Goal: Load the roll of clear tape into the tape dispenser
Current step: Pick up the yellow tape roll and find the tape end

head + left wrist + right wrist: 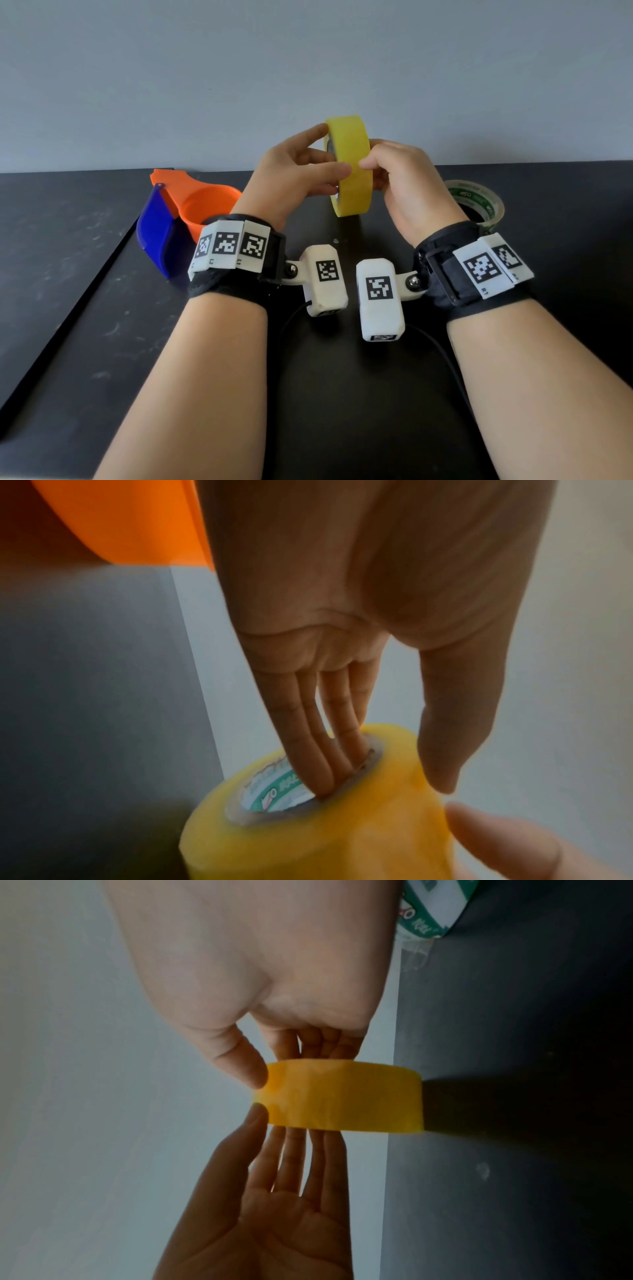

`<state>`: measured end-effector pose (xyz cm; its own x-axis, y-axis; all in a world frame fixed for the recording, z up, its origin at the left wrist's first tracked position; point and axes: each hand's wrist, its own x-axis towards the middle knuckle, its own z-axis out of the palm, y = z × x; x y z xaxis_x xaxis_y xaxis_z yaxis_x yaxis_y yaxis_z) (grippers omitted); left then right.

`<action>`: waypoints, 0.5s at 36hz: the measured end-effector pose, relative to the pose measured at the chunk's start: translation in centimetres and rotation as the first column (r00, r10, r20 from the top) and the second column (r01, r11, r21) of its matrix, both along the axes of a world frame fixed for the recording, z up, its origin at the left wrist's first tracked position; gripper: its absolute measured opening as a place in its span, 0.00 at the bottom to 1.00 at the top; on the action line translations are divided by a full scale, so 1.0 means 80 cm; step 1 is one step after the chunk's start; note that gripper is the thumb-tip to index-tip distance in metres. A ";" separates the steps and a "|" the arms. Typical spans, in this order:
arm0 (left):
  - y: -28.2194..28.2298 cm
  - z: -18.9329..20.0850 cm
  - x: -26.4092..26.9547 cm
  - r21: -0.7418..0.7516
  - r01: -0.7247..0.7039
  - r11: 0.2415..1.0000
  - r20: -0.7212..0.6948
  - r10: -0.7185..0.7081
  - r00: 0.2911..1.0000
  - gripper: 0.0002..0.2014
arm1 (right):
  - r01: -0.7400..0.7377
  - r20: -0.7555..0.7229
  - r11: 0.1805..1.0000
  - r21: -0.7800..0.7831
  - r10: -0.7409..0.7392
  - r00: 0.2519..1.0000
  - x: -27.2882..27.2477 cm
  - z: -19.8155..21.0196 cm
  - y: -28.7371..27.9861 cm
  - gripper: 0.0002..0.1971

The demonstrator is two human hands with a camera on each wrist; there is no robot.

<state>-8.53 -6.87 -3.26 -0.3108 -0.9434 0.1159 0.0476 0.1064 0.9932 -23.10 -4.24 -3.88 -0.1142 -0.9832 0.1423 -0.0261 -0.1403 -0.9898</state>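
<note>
Roll (349,164) held upright above table (68,308), clear of dispenser (191,212) at left. Left hand (291,178): fingers (315,750) in core, thumb on rim. Right hand (407,192) pinches opposite edge. Judgement: find tape end, keep core square, then seat in orange cup.

yellow-tinted tape roll (350,164) on edge, held above table | orange-blue dispenser (178,212) lying left

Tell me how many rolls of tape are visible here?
2. One yellow roll is held up between the left hand and the right hand; one clear roll lies on the table behind the right wrist.
</note>
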 end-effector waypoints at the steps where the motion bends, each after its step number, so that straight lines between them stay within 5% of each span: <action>1: 0.000 0.000 -0.001 0.002 0.002 1.000 -0.004 -0.002 1.000 0.32 | 0.003 0.004 1.000 0.002 -0.003 1.000 0.000 0.000 0.000 0.10; 12: 0.000 -0.002 -0.001 0.016 -0.083 0.996 -0.089 0.084 0.992 0.31 | 0.031 -0.035 1.000 0.003 -0.030 0.999 0.007 0.003 0.000 0.08; 18: -0.003 -0.002 0.001 0.037 -0.142 0.989 -0.164 0.146 0.976 0.30 | 0.073 -0.079 0.997 0.029 -0.070 0.994 0.011 0.003 0.001 0.19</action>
<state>-8.44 -7.15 -3.43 -0.1501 -0.9801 0.1303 0.1978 0.0994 0.9752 -22.22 -4.14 -3.65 -0.1743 -0.9771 0.1220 -0.1125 -0.1033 -0.9883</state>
